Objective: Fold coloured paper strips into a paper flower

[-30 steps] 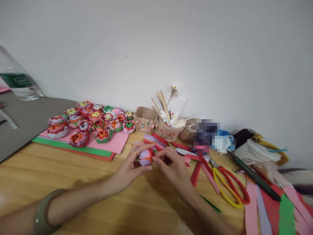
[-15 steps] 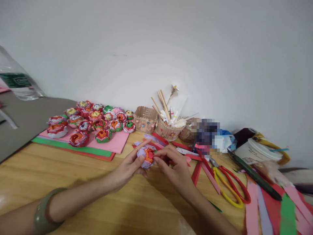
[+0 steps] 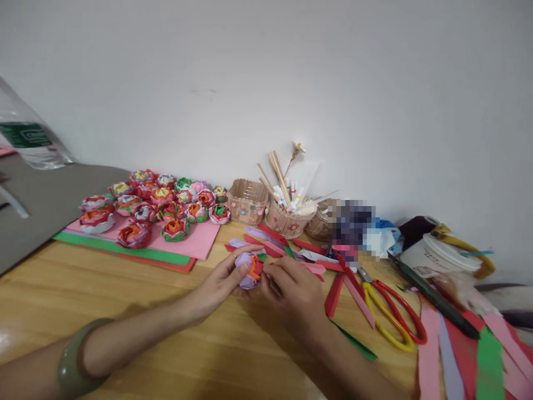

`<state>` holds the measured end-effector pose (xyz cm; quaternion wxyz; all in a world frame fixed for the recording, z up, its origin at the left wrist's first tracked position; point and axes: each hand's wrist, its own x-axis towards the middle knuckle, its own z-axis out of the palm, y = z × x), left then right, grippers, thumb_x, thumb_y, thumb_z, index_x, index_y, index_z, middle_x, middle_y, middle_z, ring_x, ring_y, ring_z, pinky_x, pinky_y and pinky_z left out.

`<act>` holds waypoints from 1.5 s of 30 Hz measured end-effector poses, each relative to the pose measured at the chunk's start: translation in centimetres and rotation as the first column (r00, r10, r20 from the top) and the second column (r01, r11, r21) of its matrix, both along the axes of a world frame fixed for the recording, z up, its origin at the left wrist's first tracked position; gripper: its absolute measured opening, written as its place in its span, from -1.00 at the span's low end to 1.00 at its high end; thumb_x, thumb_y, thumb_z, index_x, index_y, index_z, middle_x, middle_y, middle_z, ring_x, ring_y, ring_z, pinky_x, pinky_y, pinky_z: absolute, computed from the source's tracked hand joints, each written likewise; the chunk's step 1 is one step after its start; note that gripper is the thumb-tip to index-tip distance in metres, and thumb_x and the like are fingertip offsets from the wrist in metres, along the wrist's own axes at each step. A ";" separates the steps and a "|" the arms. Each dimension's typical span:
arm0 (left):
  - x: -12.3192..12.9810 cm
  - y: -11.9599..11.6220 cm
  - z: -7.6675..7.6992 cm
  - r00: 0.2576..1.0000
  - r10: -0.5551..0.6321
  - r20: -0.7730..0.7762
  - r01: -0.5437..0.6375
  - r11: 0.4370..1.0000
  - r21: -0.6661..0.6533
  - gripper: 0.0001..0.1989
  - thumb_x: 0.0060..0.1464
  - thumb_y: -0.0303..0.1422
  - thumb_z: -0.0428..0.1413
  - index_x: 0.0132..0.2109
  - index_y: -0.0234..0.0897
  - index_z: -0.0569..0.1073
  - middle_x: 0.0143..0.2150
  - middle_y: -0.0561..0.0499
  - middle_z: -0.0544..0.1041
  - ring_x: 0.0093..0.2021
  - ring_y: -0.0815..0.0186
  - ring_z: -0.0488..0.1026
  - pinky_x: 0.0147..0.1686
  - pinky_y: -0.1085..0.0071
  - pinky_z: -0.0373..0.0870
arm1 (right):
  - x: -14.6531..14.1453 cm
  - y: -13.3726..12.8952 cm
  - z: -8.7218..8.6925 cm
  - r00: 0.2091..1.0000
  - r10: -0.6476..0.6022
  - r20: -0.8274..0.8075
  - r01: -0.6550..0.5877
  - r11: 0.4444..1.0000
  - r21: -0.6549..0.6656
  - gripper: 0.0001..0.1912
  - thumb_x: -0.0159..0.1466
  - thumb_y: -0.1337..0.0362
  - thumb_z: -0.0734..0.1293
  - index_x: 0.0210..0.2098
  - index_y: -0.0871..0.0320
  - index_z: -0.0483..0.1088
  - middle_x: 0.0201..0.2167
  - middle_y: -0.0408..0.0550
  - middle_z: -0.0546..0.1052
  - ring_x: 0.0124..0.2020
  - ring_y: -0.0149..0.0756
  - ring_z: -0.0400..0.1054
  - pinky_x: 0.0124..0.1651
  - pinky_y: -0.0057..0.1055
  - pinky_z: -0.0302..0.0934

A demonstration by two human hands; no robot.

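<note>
A small folded paper flower [image 3: 249, 270], purple outside with orange and red petals inside, is held above the wooden table near the middle. My left hand [image 3: 227, 278] grips its left side, thumb on the petals. At the flower's right edge, my right hand [image 3: 291, 289] has its fingers pinched together against the petals; the fingertips are partly hidden. Behind the hands lie folded paper strips [image 3: 310, 246] in red, pink, purple and green. Several finished paper flowers [image 3: 175, 229] sit at the left on a stack of coloured paper [image 3: 204, 240].
Decorated baskets [image 3: 247, 208] stand along the wall, one holding sticks and pens. Scissors [image 3: 387, 316] with red and yellow handles, a dark green cutter [image 3: 433, 297], a white tub [image 3: 437, 255] and paper strips lie at the right. A bottle [image 3: 31, 139] stands far left.
My right hand has turned and its fingers have closed in more at the flower's right edge. The flower has tilted slightly. My left hand has hardly moved.
</note>
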<state>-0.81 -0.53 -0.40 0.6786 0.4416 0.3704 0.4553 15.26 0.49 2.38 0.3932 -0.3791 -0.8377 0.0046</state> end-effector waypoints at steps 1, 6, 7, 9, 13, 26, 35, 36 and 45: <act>0.0 0.0 0.0 1.000 -0.002 0.019 0.002 1.000 -0.002 -0.53 0.07 -0.12 0.03 0.12 -0.12 0.30 -0.04 -0.09 0.40 -0.25 0.29 0.33 -0.42 0.48 0.35 | 0.0 0.0 0.3 0.997 0.025 -0.073 -0.032 0.994 -0.107 -0.80 0.18 0.40 0.21 -0.48 0.17 0.45 -0.57 -0.08 0.42 -0.53 -0.40 0.28 -0.48 -0.48 0.15; 0.0 0.2 0.1 0.995 -0.010 0.102 0.012 1.000 -0.019 -0.52 0.08 -0.13 0.01 0.15 -0.09 0.26 -0.07 -0.07 0.42 -0.29 0.34 0.32 -0.41 0.49 0.36 | 0.1 0.6 1.4 0.910 -0.021 -0.415 -0.260 0.750 -0.608 -0.79 0.18 0.27 0.25 -0.46 0.16 0.52 -0.62 -0.16 0.37 -0.58 -0.44 0.19 -0.55 -0.51 0.05; 0.0 0.2 0.1 0.993 -0.010 0.115 0.013 1.000 -0.022 -0.52 0.08 -0.13 0.02 0.15 -0.09 0.26 -0.08 -0.07 0.42 -0.29 0.34 0.32 -0.40 0.49 0.37 | 0.1 0.7 1.4 0.890 -0.050 -0.453 -0.295 0.693 -0.658 -0.79 0.17 0.24 0.27 -0.45 0.15 0.52 -0.62 -0.17 0.37 -0.59 -0.45 0.17 -0.57 -0.52 0.02; 0.0 0.1 0.0 0.991 -0.011 0.133 0.014 1.000 -0.025 -0.52 0.08 -0.14 0.03 0.15 -0.08 0.27 -0.09 -0.07 0.42 -0.28 0.34 0.33 -0.40 0.49 0.37 | 0.1 0.9 1.2 0.858 -0.101 -0.503 -0.353 0.596 -0.721 -0.80 0.14 0.19 0.31 -0.44 0.15 0.53 -0.61 -0.18 0.38 -0.61 -0.47 0.14 -0.59 -0.52 -0.02; 0.0 0.1 0.0 0.987 -0.022 0.156 0.028 0.999 -0.035 -0.50 0.06 -0.12 0.05 0.15 -0.08 0.26 -0.08 -0.07 0.42 -0.30 0.35 0.33 -0.40 0.48 0.38 | 0.1 0.9 0.9 0.815 -0.156 -0.558 -0.428 0.487 -0.762 -0.77 0.08 0.12 0.36 -0.48 0.17 0.52 -0.58 -0.17 0.41 -0.60 -0.49 0.12 -0.56 -0.51 -0.02; 0.1 0.0 0.1 0.982 0.012 0.188 0.011 0.993 -0.119 -0.54 0.01 -0.09 0.08 0.02 -0.21 0.36 -0.23 -0.07 0.45 -0.29 0.32 0.35 -0.40 0.47 0.35 | 0.0 0.7 0.9 0.806 -0.119 -0.580 -0.486 0.427 -0.762 -0.87 0.04 0.23 0.40 -0.50 0.17 0.52 -0.51 -0.16 0.44 -0.45 -0.42 0.25 -0.34 -0.47 0.09; 0.2 -0.1 0.0 0.981 -0.009 0.193 0.038 0.988 -0.148 -0.55 -0.07 -0.02 0.11 -0.18 -0.31 0.41 -0.36 -0.02 0.41 -0.39 0.38 0.32 -0.45 0.47 0.33 | -0.3 0.3 1.1 0.842 -0.048 -0.538 -0.421 0.564 -0.711 -0.84 0.06 0.28 0.37 -0.60 0.20 0.43 -0.58 -0.16 0.37 -0.49 -0.40 0.21 -0.39 -0.44 0.08; 0.2 -0.1 0.1 0.979 -0.014 0.204 0.045 0.988 -0.150 -0.54 -0.08 -0.02 0.12 -0.17 -0.32 0.41 -0.36 -0.02 0.42 -0.38 0.37 0.33 -0.46 0.47 0.34 | -0.3 0.3 1.1 0.839 -0.037 -0.542 -0.423 0.582 -0.695 -0.83 0.07 0.27 0.36 -0.60 0.20 0.43 -0.58 -0.16 0.37 -0.49 -0.40 0.22 -0.39 -0.44 0.08; 0.2 0.2 0.2 0.944 0.030 0.330 0.042 0.977 -0.211 -0.58 -0.05 -0.07 0.11 -0.24 -0.38 0.46 -0.42 -0.06 0.48 -0.46 0.36 0.40 -0.55 0.49 0.39 | 0.2 -0.1 1.6 0.895 -0.015 -0.445 -0.215 0.861 -0.461 -0.87 0.18 0.29 0.29 -0.43 0.16 0.46 -0.53 -0.12 0.40 -0.51 -0.41 0.25 -0.49 -0.50 0.09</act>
